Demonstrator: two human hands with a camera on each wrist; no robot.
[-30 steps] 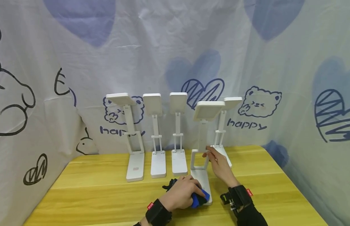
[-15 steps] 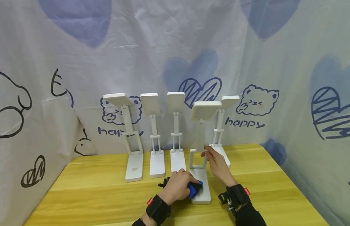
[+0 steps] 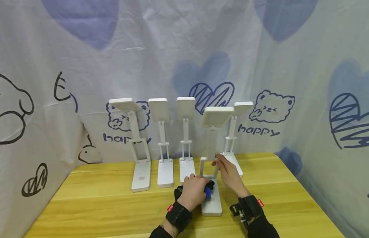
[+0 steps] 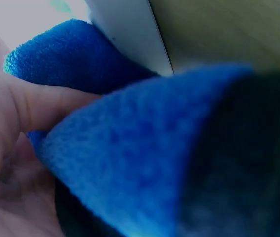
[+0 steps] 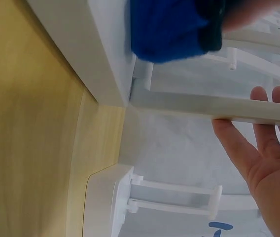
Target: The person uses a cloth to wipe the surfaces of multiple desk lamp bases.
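A white folding desk lamp [image 3: 211, 207] stands in front of the others, its panel head raised and its flat base toward me. On that base lies a fuzzy blue-and-black cloth [image 3: 207, 192], gripped by my left hand [image 3: 194, 191] near the foot of the stand. Close up in the left wrist view, the thumb presses into a fold of the blue cloth [image 4: 125, 143]. My right hand [image 3: 230, 175] holds the lamp's stand from the right. In the right wrist view, its thumb and fingers [image 5: 238, 143] pinch the lower bar [image 5: 189, 106] from both sides.
Several similar white lamps stand along the back: one at the far left [image 3: 141, 175], two in the middle [image 3: 165, 175] and one behind my right hand [image 3: 234, 163]. The yellow wood-grain table [image 3: 98, 205] ends at a printed white curtain [image 3: 160, 66].
My left hand has slid the cloth from the near end of the lamp base toward the stand. My right hand keeps its hold, and the lamp stays in place.
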